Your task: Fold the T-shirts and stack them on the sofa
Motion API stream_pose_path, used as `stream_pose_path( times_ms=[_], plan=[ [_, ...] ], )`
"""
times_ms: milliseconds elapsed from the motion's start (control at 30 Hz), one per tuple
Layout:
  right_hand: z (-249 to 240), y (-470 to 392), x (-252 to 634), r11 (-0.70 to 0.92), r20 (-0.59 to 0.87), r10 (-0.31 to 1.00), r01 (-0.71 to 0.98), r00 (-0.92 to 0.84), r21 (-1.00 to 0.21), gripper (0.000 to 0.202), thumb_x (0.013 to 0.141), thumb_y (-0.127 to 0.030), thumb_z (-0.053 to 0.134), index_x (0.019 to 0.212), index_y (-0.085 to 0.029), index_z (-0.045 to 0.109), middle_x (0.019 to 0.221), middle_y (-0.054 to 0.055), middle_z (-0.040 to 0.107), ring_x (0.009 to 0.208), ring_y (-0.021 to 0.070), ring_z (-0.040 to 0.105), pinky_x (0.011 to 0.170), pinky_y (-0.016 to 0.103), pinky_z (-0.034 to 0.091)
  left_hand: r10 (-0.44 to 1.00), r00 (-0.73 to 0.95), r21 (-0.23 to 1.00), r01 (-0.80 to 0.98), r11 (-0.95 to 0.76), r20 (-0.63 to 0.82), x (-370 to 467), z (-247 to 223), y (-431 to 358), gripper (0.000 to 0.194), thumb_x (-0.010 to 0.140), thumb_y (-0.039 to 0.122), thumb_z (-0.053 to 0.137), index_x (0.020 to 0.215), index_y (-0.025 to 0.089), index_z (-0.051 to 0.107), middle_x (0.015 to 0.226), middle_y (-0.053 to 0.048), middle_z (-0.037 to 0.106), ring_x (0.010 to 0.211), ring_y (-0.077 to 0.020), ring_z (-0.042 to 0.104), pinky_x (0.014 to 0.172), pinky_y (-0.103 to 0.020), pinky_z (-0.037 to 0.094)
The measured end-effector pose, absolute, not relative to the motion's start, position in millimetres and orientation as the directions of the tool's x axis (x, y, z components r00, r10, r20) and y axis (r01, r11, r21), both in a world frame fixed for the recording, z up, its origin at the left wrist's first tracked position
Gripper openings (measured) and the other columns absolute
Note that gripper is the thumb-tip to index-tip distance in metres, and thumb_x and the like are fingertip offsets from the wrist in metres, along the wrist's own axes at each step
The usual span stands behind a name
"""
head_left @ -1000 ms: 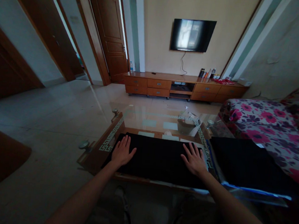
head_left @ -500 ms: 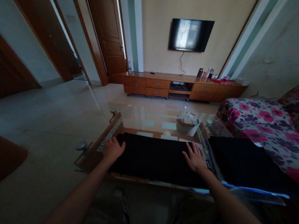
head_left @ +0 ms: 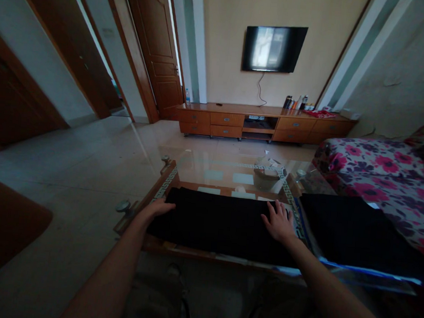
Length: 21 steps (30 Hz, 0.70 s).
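A folded black cloth (head_left: 214, 223) lies in a long flat strip across the near part of the glass coffee table (head_left: 197, 163). My left hand (head_left: 156, 207) is at its left end, thumb over the top and the other fingers mostly hidden at the edge, closed on the fabric. On the right end of the strip my right hand (head_left: 280, 224) rests palm down, fingers spread. A second piece of black fabric (head_left: 353, 231) lies to the right, over a clear plastic sheet with a blue edge (head_left: 368, 273).
A grey bowl-like container (head_left: 265, 180) stands toward the table's far right part. Beyond are a long wooden TV cabinet (head_left: 226, 118) with bottles and a wall-mounted TV (head_left: 274, 49). A flower-patterned sofa (head_left: 384, 163) borders the right; a brown rounded piece of furniture (head_left: 4, 226) is at left.
My left hand has turned and slid from the cloth's top to its left edge; the near left corner has shifted left. My right hand stays flat. The view has swung slightly left.
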State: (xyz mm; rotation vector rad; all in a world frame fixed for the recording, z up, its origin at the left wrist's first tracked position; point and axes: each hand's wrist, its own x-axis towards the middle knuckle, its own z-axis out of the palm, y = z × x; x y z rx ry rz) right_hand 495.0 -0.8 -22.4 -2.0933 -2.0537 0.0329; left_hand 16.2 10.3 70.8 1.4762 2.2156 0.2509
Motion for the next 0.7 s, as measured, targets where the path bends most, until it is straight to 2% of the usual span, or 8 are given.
stream_pose_path(
  times_ms=[100, 200, 300, 400, 500, 567, 633, 700],
  plan=[
    [-1.4, 3.3, 472.2, 0.109, 0.215, 0.976, 0.940, -0.039, -0.323, 0.058, 0.094, -0.037, 0.053, 0.146, -0.014, 0.051, 0.161, 0.019, 0.035, 0.151, 0.0349, 0.026, 0.122, 0.056, 0.019, 0.932, -0.242, 0.413, 0.846, 0.338, -0.268, 30.6, 87.2, 16.1, 0.022, 0.075, 0.033, 0.069, 0.089, 0.017, 0.075, 0.092, -0.009, 0.079, 0.088, -0.0255, 0.074, 0.072, -0.026, 0.054],
    [20.0, 10.8, 433.8, 0.186, 0.167, 0.981, 0.708, -0.097, -0.681, 0.045, 0.091, -0.038, 0.058, 0.130, -0.016, 0.062, 0.138, 0.016, 0.060, 0.130, 0.0284, 0.053, 0.115, 0.045, 0.036, 0.962, -0.191, 0.408, 0.876, 0.257, -0.195, 61.3, 99.8, 20.9, 0.027, 0.075, 0.033, 0.071, 0.096, 0.017, 0.074, 0.108, -0.013, 0.077, 0.103, -0.0280, 0.072, 0.082, -0.028, 0.052],
    [37.5, 14.7, 392.5, -0.069, -0.110, 0.981, 0.239, -0.158, -0.968, 0.041, 0.088, -0.048, 0.064, 0.118, -0.021, 0.066, 0.119, 0.010, 0.070, 0.112, 0.0247, 0.065, 0.103, 0.042, 0.047, 0.992, -0.109, 0.379, 0.917, 0.124, -0.062, 109.9, 112.9, 15.1, 0.025, 0.079, 0.034, 0.067, 0.097, 0.018, 0.072, 0.107, -0.015, 0.076, 0.103, -0.0288, 0.071, 0.085, -0.031, 0.051],
    [50.4, 12.3, 366.6, -0.418, -0.321, 0.862, -0.192, -0.392, -0.888, 0.049, 0.089, -0.064, 0.059, 0.117, -0.025, 0.064, 0.113, 0.006, 0.072, 0.098, 0.0219, 0.070, 0.091, 0.041, 0.055, 0.997, 0.049, 0.438, 0.897, -0.069, 0.055, 161.6, 131.2, -3.0, 0.023, 0.084, 0.037, 0.065, 0.093, 0.018, 0.071, 0.100, -0.014, 0.076, 0.097, -0.0276, 0.072, 0.083, -0.033, 0.051],
    [57.9, 8.2, 360.3, -0.583, -0.340, 0.754, -0.332, -0.562, -0.742, 0.055, 0.091, -0.071, 0.050, 0.111, -0.021, 0.064, 0.092, 0.006, 0.074, 0.078, 0.0224, 0.072, 0.075, 0.040, 0.059, 0.972, 0.235, 0.631, 0.754, -0.181, -0.002, 201.1, 145.3, -29.1, 0.024, 0.088, 0.040, 0.062, 0.096, 0.019, 0.071, 0.088, -0.009, 0.076, 0.084, -0.0226, 0.072, 0.076, -0.031, 0.052],
    [60.4, 7.2, 362.3, -0.576, -0.355, 0.776, -0.354, -0.521, -0.737, 0.036, 0.093, -0.052, 0.060, 0.105, -0.018, 0.064, 0.082, 0.005, 0.074, 0.073, 0.0216, 0.072, 0.070, 0.035, 0.059, 0.902, 0.412, 0.763, 0.623, -0.175, -0.130, 221.2, 141.2, -49.7, 0.028, 0.092, 0.038, 0.052, 0.091, 0.018, 0.071, 0.077, -0.007, 0.073, 0.070, -0.0202, 0.071, 0.067, -0.030, 0.052],
    [62.9, 7.7, 365.5, -0.525, -0.360, 0.831, -0.384, -0.423, -0.760, 0.017, 0.088, -0.025, 0.067, 0.102, -0.017, 0.064, 0.081, 0.005, 0.075, 0.072, 0.0196, 0.072, 0.071, 0.031, 0.060, 0.683, 0.653, 0.873, 0.486, -0.047, -0.327, 240.1, 120.8, -70.7, 0.030, 0.092, 0.036, 0.049, 0.087, 0.017, 0.072, 0.077, -0.007, 0.073, 0.065, -0.0196, 0.070, 0.061, -0.030, 0.052],
    [67.6, 8.9, 368.3, -0.481, -0.351, 0.869, -0.425, -0.350, -0.767, 0.020, 0.084, -0.010, 0.065, 0.103, -0.016, 0.063, 0.082, 0.005, 0.076, 0.072, 0.0185, 0.073, 0.073, 0.031, 0.061, 0.470, 0.772, 0.900, 0.413, 0.140, -0.428, 259.5, 87.9, -87.4, 0.025, 0.089, 0.034, 0.055, 0.091, 0.016, 0.072, 0.085, -0.009, 0.073, 0.070, -0.0199, 0.071, 0.066, -0.033, 0.055]
  ],
)
